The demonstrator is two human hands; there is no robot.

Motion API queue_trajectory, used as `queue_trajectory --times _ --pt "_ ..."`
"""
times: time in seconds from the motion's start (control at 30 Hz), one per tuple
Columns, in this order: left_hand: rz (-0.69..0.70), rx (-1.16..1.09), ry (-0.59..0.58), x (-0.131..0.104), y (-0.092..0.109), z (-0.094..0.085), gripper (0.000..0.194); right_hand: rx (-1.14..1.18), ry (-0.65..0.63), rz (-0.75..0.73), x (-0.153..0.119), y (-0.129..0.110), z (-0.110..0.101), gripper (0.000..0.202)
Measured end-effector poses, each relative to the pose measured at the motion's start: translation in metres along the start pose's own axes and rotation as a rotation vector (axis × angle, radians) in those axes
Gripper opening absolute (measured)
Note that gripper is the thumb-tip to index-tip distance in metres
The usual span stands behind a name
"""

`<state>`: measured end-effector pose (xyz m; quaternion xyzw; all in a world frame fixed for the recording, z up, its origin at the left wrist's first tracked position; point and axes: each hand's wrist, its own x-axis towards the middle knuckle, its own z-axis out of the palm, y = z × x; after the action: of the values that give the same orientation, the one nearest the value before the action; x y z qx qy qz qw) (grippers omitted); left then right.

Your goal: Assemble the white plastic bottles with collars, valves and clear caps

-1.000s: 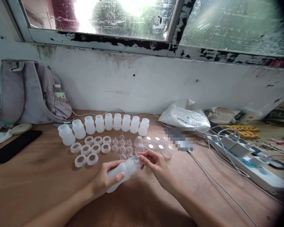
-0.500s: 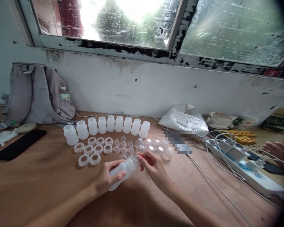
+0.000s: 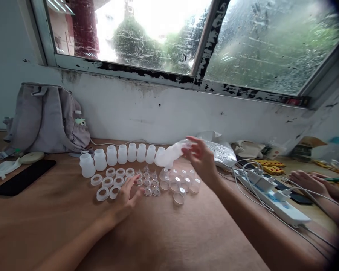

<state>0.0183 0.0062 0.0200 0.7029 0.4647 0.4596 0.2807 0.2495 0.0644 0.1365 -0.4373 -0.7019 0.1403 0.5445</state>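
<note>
My right hand [image 3: 200,160] grips a white baby bottle [image 3: 168,155] by its clear top end. It is tilted and blurred by motion, in front of the right end of a row of several open frosted bottles [image 3: 111,155]. My left hand [image 3: 126,201] is empty, fingers apart, low over the table beside several white ring collars [image 3: 98,195] and clear bottle nipples [image 3: 147,183]. To the right of the nipples stand several clear domed caps [image 3: 174,185], one a little nearer me.
A grey backpack [image 3: 42,116] and a black phone-like slab [image 3: 24,177] lie left. On the right are a silver packet [image 3: 222,153], a white power strip [image 3: 288,214] with cables, yellow pieces [image 3: 271,169] and another person's hands [image 3: 307,182]. A window [image 3: 158,41] is behind.
My left hand has let go of the bottle and moved slightly left. My right hand has carried the bottle away from me toward the row's right end. The view has shifted a little.
</note>
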Motion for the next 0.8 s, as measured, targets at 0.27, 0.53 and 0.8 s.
queue_trajectory --times 0.27,0.53,0.8 --pt "0.204 0.664 0.061 0.007 -0.036 -0.01 0.034 -0.389 0.135 0.137 0.036 0.084 -0.021 0.042" --pt "0.182 0.821 0.059 0.006 -0.038 -0.01 0.034 -0.38 -0.04 0.245 0.025 0.129 -0.003 0.041" --pt "0.165 0.928 0.054 0.005 -0.044 -0.008 0.033 -0.389 -0.073 0.17 0.031 0.132 0.006 0.041"
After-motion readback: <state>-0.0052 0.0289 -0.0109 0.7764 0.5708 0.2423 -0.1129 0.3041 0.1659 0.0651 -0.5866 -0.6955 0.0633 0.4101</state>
